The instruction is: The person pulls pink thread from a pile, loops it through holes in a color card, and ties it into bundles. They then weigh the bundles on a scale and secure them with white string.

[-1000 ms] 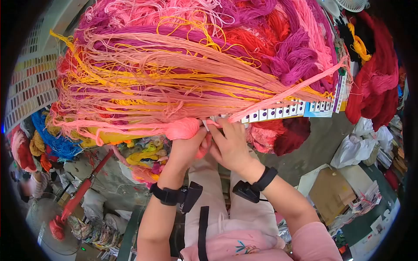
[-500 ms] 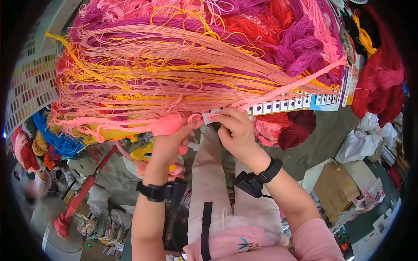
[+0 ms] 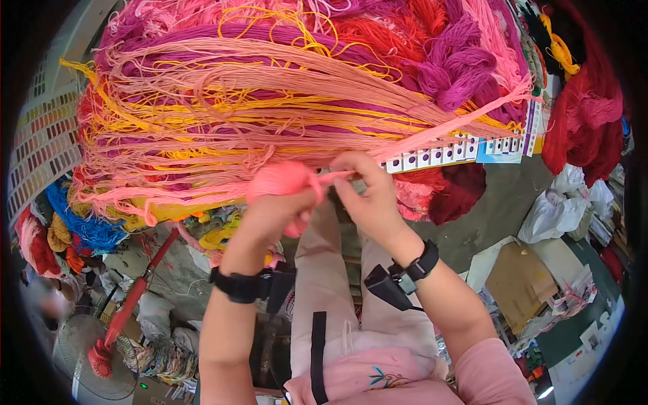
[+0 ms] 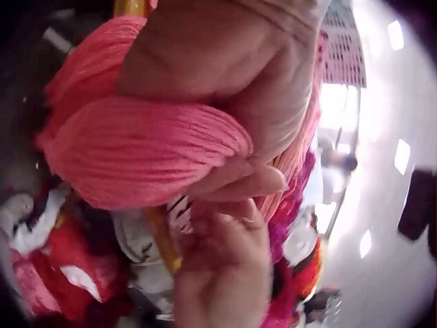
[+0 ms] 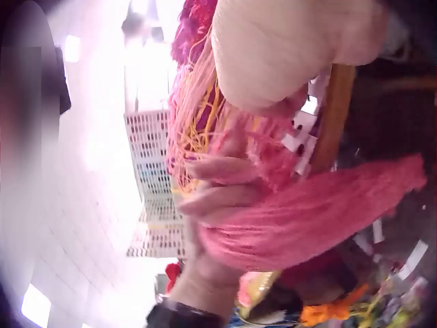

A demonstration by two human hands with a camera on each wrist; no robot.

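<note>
My left hand (image 3: 278, 214) grips a bundled skein of coral-pink yarn (image 3: 285, 181), its thick loops bulging around the fingers. A short twist of the same yarn (image 3: 333, 177) runs from the skein to my right hand (image 3: 368, 202), whose thumb and fingertips pinch its end. In the left wrist view the skein (image 4: 136, 150) wraps over the left palm, with the right hand (image 4: 222, 273) close below. The right wrist view has the skein (image 5: 314, 222) hanging from the left fingers (image 5: 225, 198). Both hands are at the near edge of the yarn pile.
Long salmon and yellow strands (image 3: 223, 121) spread over the pile, with purple hanks (image 3: 459, 74) behind. A row of white cards with dark dots (image 3: 432, 155) lines the near edge. Dark red yarn (image 3: 584, 128) hangs at right; a red fan (image 3: 101, 358) stands lower left.
My hands were close together at a white card, then drew apart. The card no longer shows between them, and a twist of pink yarn now stretches from the skein to my right fingers.
</note>
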